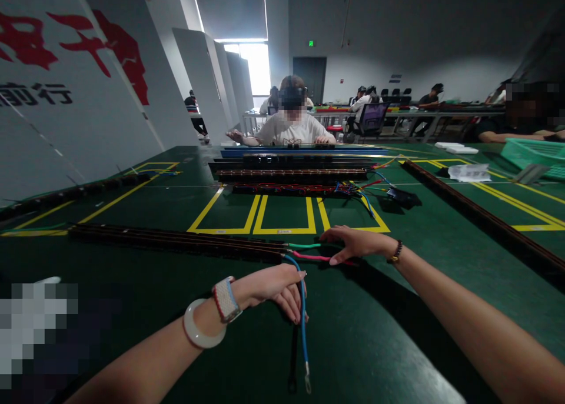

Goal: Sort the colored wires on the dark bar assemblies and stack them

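Observation:
A long black strip with copper-coloured lines (pixel 176 240) lies across the green table in front of me. Green (pixel 304 246), red (pixel 311 256) and blue (pixel 302 327) wires come out of its right end. My left hand (pixel 280 289) is closed on the blue wire, its thumb against it; the wire hangs toward me and ends in a metal ring terminal (pixel 308 380). A dark wire with a similar end (pixel 292 380) lies beside it. Over the green and red wires is my right hand (pixel 359 244), thumb and fingers apart, the thumb touching the red wire.
Similar strips (pixel 291 174) with coloured wires are stacked ahead, and another strip (pixel 485 216) runs along the right. Yellow tape (pixel 286 230) marks the table. A green basket (pixel 534 157) stands at far right. A person (pixel 286 127) sits opposite; others work behind.

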Tool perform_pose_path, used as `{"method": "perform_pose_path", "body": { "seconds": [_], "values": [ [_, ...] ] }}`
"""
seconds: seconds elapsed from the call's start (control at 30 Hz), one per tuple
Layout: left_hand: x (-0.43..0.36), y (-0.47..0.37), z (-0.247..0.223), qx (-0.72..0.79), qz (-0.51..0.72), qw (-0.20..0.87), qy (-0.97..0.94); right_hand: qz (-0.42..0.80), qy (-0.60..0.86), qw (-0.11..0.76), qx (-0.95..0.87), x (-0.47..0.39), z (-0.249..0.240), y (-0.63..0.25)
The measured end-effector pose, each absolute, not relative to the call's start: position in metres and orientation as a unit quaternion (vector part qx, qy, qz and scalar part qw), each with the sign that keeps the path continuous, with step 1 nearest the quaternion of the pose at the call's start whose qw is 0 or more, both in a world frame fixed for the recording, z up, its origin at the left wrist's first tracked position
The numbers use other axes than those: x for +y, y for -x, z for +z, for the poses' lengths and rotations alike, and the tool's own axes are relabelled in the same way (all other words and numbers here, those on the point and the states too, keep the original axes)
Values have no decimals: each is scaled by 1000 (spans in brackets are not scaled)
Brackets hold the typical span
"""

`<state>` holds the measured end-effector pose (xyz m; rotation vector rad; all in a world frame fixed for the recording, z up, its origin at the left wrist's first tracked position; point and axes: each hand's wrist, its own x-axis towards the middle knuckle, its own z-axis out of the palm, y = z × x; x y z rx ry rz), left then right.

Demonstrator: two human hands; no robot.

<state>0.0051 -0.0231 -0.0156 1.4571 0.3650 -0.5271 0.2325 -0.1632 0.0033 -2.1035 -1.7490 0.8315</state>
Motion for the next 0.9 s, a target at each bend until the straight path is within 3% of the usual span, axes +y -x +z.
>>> {"method": "perform_pose_path", "body": {
  "seconds": [0.27,0.9],
  "values": [
    [-32,-10,-22,163,-189,770,-587,385,660,111,-635,-158,-4,-223],
    [-56,-12,-2,213,-63,823,-524,429,686,219,-545,-167,12,-158]
  ]
}}
